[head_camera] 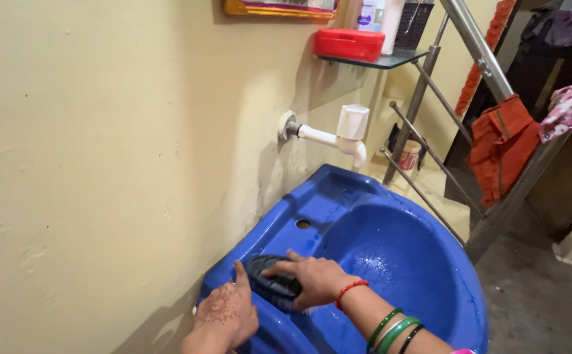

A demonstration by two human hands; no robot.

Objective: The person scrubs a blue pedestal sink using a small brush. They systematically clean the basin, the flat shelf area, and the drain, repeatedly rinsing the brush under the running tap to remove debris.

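Blue sink [430,216] rim: right hand [312,280] presses dark brush [269,283]; left hand [228,313] braces edge.

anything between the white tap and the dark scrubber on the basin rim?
Head view: only bare blue basin ledge with one small hole between tap and scrubber.

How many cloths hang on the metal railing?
2: an orange cloth draped over the railing, and a pink patterned cloth right of it. Dark clothing further back may hide more.
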